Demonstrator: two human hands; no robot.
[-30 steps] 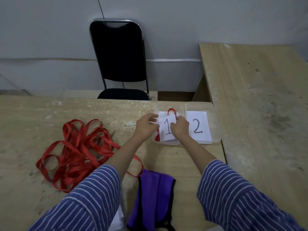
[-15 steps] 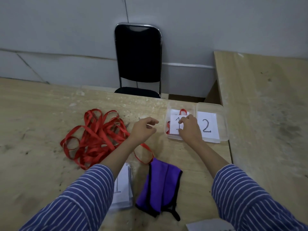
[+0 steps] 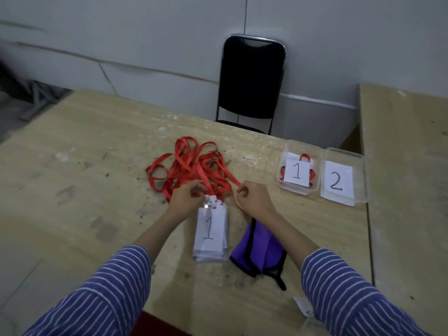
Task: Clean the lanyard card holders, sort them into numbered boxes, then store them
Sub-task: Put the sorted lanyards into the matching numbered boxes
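I am picking the next card holder off the stack (image 3: 210,232) on the bench (image 3: 84,190), left hand (image 3: 185,198) pinching its clip end, right hand (image 3: 252,198) curling on a red lanyard (image 3: 194,166); cleaning probably needs the purple cloth (image 3: 260,248).

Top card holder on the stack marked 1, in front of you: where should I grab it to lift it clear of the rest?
Probably at the clip end of the top card holder, where the red lanyards attach, coming from the far side. The holders lie flat and stacked, so their faces offer little purchase, while the clips stick out past the edge. The left hand is already there; the right hand pinches a strap beside it.
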